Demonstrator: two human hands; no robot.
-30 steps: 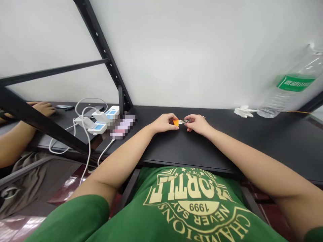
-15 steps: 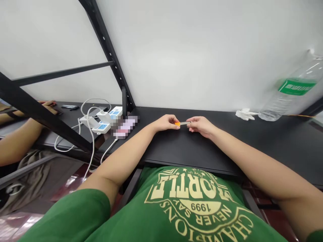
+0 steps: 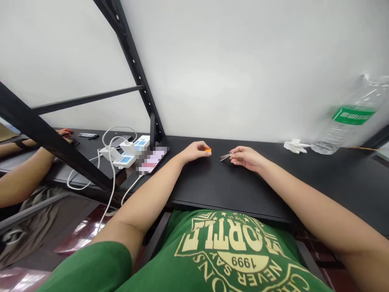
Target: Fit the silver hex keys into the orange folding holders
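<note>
Over the black tabletop (image 3: 209,182), my left hand (image 3: 196,151) is closed round a small orange piece (image 3: 208,150), most of which the fingers hide. To its right, my right hand (image 3: 246,157) pinches a few thin metal rods (image 3: 225,157) between thumb and fingertips. The rods fan out a little and point left toward the orange piece, with a gap between them. What exactly the rods are is too small to tell.
A power strip (image 3: 125,161) with white plugs and cables and a charging phone (image 3: 154,159) lie to the left. A black frame post (image 3: 133,61) rises there. Crumpled tissue (image 3: 296,146) and a plastic bottle (image 3: 343,125) stand right. Another person's arm (image 3: 27,174) is at far left.
The rods have come apart from the orange piece. My hands have moved away from each other, and the rods now spread and tilt down to the left. The camera view has shifted slightly.
</note>
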